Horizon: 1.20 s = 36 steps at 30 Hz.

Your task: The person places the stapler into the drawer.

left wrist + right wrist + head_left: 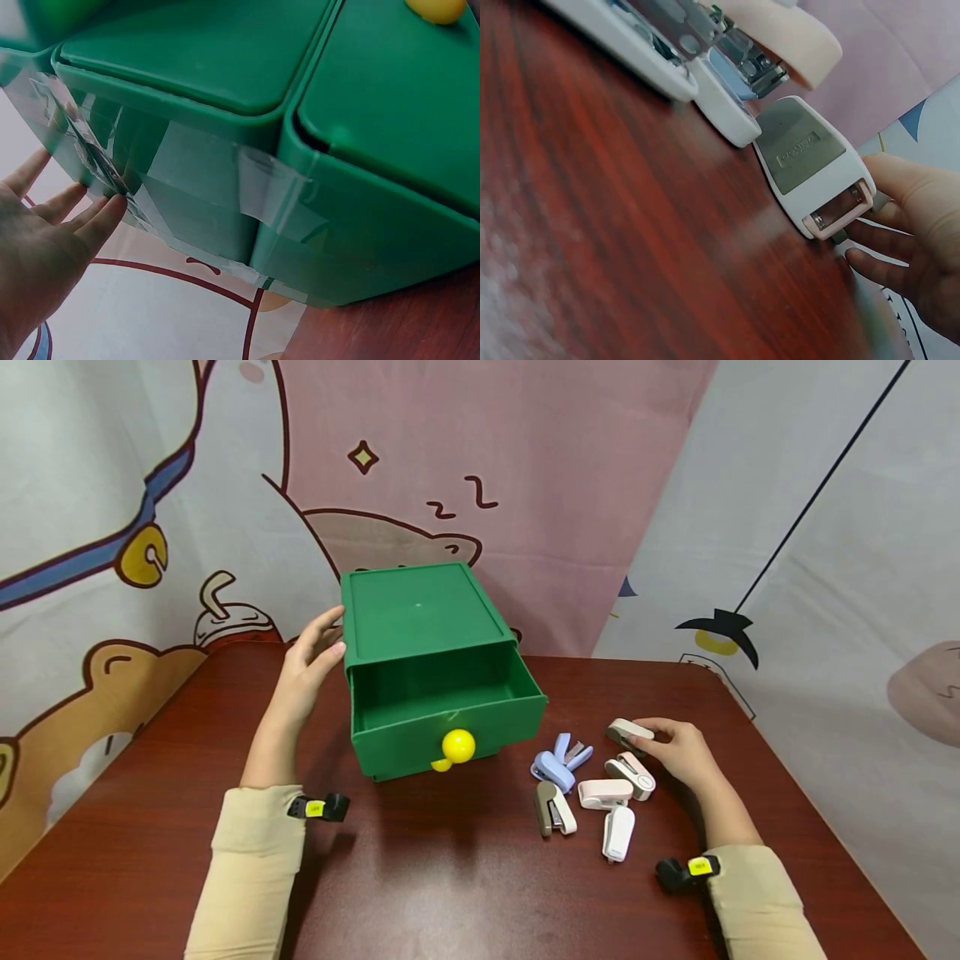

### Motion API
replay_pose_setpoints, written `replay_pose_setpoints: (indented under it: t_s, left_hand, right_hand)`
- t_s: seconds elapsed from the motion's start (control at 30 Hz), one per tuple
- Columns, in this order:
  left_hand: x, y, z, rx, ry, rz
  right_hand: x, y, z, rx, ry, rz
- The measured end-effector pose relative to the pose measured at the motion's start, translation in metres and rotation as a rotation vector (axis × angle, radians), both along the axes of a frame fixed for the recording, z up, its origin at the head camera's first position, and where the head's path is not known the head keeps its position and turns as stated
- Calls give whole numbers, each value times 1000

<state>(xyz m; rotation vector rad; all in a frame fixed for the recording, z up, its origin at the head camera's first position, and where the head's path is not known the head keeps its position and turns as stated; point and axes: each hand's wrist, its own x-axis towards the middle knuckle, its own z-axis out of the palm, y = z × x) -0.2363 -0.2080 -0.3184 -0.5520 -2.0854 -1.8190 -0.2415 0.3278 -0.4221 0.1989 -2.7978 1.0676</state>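
Nearest the camera, the beige left sleeve [251, 877] reaches up from the lower edge of the head view, a black wrist camera [322, 807] strapped at its cuff. Beyond it, the left hand [303, 664] rests loosely extended fingers and thumb against the side of a green drawer box [420, 610], whose upper drawer [397, 747] stands pulled out, a round yellow knob [458, 746] on its front. Right of that, on the reddish-brown table [465, 902], lies a light-blue stapler [553, 771], its parts splayed; whether it is a single one I cannot tell. Just in front is a taupe-and-white stapler [546, 808], then a pale pink stapler [604, 793], a white stapler [618, 833] and a pink-and-white stapler [640, 781], close together. Behind these, the right hand [684, 752] pinches a grey-and-white stapler [622, 732] between thumb and fingers, at or just above the tabletop. The right sleeve [765, 902] comes last.
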Motion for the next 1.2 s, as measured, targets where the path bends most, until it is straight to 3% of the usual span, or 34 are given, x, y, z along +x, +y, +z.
replay_pose_setpoints:
  t_s: [0.27, 0.5, 0.9, 1.13, 1.2]
  left_hand:
    - [0, 1, 0, 12, -1, -10]
    - [-1, 2, 1, 10, 5, -9]
    - [0, 1, 1, 0, -3, 4]
    - [1, 1, 1, -1, -4, 4]
    - [1, 1, 1, -1, -4, 3]
  right_hand:
    - [0, -6, 2, 3, 77, -3]
    - [3, -15, 14, -16, 168, -14]
    - [10, -37, 49, -81, 318, -48]
    - [22, -54, 73, -173, 399, -37]
    - [32, -65, 87, -207, 416, -23]
